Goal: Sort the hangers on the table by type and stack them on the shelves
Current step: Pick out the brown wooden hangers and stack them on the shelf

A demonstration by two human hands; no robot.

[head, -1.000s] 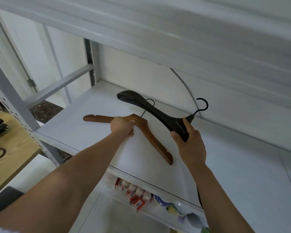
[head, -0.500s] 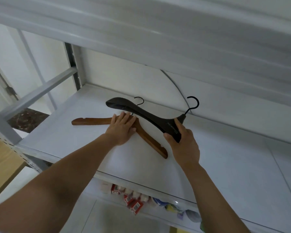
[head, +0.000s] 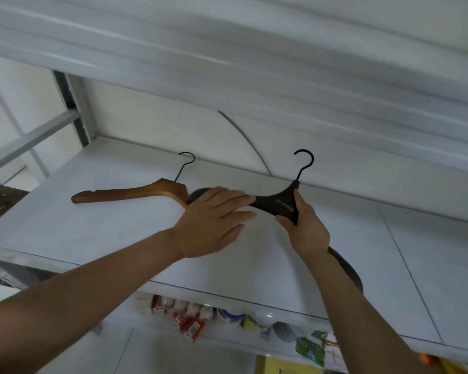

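**Hangers meet on the white shelf, black one in a two-handed hold**

Right hand [head: 307, 230] has the black hanger [head: 277, 205] pinched at its thick middle, thumb on the near side and fingers curled behind, just below the hook. Left hand [head: 211, 225] lies across that hanger's left arm with fingers straight and flat, pressing rather than grasping. The hanger sits low over the shelf [head: 92, 233], towards the middle, hook aimed at the far wall.

To the left, the brown wooden hanger [head: 125, 191] lies flat, its hook also pointing far. Its right arm disappears behind the left hand, so whether the black tip touches it or only sits beside it is hard to say.

Here is the danger. Push the black hanger further left and that rounded tip could ride onto the wooden one and shunt it, mixing two types in one spot. Watch the other end too: the black hanger's right arm runs back under the right wrist towards the near edge of the shelf. Let go with too much of it over the lip and it may tip off, down towards the packets [head: 189, 319] on the level below.
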